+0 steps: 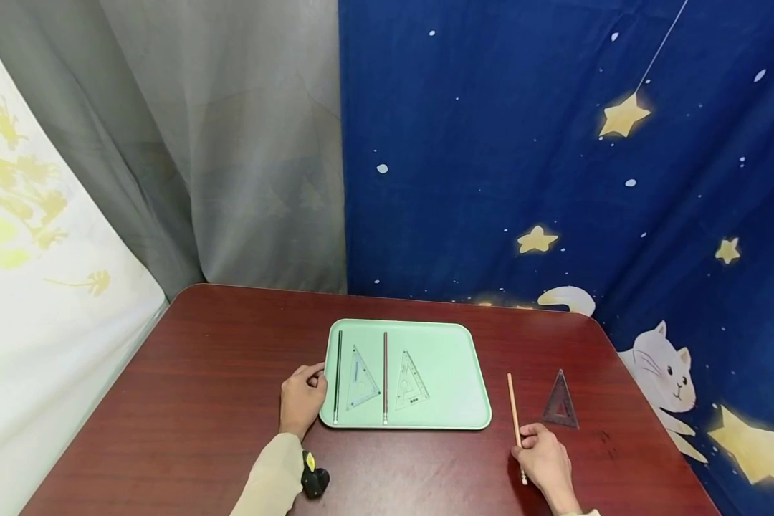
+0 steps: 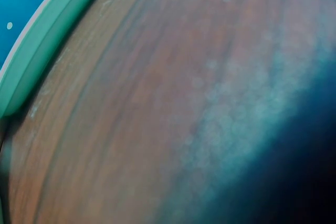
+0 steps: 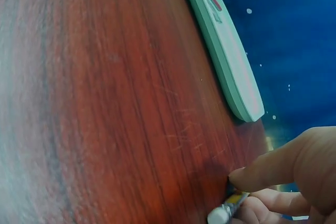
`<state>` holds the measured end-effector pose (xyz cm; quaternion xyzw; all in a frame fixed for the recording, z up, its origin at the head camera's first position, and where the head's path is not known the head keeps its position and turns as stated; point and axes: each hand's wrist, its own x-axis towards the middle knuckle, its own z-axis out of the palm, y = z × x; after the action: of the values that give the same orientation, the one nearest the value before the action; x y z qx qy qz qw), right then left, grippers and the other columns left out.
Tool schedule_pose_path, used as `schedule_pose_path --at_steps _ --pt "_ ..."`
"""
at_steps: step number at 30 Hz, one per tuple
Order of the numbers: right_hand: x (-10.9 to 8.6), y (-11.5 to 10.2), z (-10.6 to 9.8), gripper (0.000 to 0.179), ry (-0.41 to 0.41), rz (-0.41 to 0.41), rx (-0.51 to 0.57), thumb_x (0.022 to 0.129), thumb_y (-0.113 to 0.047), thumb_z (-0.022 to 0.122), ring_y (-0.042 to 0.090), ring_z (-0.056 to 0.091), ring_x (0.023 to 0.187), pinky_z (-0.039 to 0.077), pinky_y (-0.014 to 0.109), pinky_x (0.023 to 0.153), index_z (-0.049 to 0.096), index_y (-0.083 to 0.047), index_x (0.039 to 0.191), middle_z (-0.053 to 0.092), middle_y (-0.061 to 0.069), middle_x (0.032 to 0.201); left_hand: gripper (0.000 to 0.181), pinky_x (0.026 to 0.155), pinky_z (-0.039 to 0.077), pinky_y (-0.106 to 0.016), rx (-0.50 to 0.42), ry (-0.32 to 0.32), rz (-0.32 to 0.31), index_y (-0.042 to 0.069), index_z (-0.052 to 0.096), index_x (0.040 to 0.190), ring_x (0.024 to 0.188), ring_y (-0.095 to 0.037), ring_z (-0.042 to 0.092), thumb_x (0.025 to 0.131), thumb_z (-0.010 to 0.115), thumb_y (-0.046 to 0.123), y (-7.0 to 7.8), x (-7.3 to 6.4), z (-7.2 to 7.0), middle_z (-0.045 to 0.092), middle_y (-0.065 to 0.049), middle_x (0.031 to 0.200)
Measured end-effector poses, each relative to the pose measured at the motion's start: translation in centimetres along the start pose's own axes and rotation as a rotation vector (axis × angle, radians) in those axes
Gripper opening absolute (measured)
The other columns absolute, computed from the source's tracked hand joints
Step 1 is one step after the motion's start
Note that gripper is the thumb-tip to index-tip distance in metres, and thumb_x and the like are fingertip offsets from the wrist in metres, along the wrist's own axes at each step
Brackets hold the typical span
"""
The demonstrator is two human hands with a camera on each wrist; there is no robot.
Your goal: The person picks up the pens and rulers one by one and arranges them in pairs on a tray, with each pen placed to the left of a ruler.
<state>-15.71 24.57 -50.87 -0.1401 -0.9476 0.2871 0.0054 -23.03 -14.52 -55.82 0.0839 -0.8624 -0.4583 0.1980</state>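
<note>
My right hand [image 1: 545, 459] pinches a natural-wood pencil [image 1: 513, 401] near its eraser end, right of the tray. In the right wrist view, the pencil's white eraser [image 3: 219, 215] pokes out below the thumb and fingers. My left hand [image 1: 303, 398] holds the left rim of a pale green tray [image 1: 454, 380], its fingertips at the edge. On the tray, from left to right, lie a black pencil [image 1: 338, 373], a clear bluish set square [image 1: 360, 387], a dark red pencil [image 1: 385, 380] and a clear set square [image 1: 413, 387].
A dark, see-through set square [image 1: 562, 410] lies on the table to the right of the wooden pencil. The reddish-brown table [image 1: 232, 358] ends at the back before grey and blue curtains. A black wrist device [image 1: 314, 476] sits at the left cuff.
</note>
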Motion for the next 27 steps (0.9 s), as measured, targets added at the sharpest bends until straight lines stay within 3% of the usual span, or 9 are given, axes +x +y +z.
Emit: schedule_pose_path --at_steps 10,17,20,24,27 --pt "-0.03 -0.04 -0.04 0.024 -0.015 0.032 0.029 0.069 -0.01 0.069 0.013 0.058 0.064 0.043 0.036 0.061 0.067 -0.002 0.092 0.066 -0.001 0.072 0.023 0.06 0.041 -0.022 0.005 -0.001 -0.006 0.007 0.074 0.103 0.061 -0.008 0.05 0.085 0.061 0.006 -0.06 -0.01 0.08 0.062 -0.001 0.076" --pt "0.14 -0.1 0.09 0.035 -0.109 0.151 0.391 0.071 0.002 0.057 0.011 0.058 0.058 0.052 0.029 0.05 0.06 0.014 0.104 0.066 0.004 0.075 0.023 0.06 0.041 -0.022 0.007 -0.001 -0.009 0.008 0.074 0.103 0.062 -0.008 0.051 0.085 0.061 0.006 -0.11 0.07 0.05 0.063 -0.001 0.078" --pt "0.24 -0.01 0.13 0.04 -0.15 0.189 0.514 0.073 0.006 0.054 0.014 0.06 0.061 0.054 0.031 0.053 0.055 0.017 0.111 0.068 0.007 0.08 0.023 0.061 0.042 -0.022 0.005 -0.004 -0.013 0.007 0.074 0.104 0.063 -0.008 0.051 0.085 0.061 0.006 -0.08 0.07 -0.03 0.064 -0.001 0.078" --pt "0.24 0.02 0.16 0.044 -0.194 0.233 0.636 0.074 0.01 0.054 0.016 0.061 0.066 0.055 0.032 0.056 0.05 0.019 0.117 0.067 0.007 0.082 0.023 0.06 0.041 -0.022 0.001 -0.006 -0.013 0.007 0.074 0.104 0.062 -0.008 0.051 0.085 0.061 0.006 -0.04 0.02 -0.06 0.063 -0.001 0.078" --pt "0.2 -0.08 0.22 0.043 -0.202 0.251 0.663 0.077 0.01 0.054 0.015 0.06 0.066 0.054 0.031 0.057 0.048 0.019 0.119 0.066 0.004 0.079 0.023 0.06 0.041 -0.022 0.004 -0.009 -0.012 0.007 0.074 0.104 0.061 -0.008 0.05 0.085 0.061 0.007 -0.07 0.02 0.01 0.063 -0.001 0.078"
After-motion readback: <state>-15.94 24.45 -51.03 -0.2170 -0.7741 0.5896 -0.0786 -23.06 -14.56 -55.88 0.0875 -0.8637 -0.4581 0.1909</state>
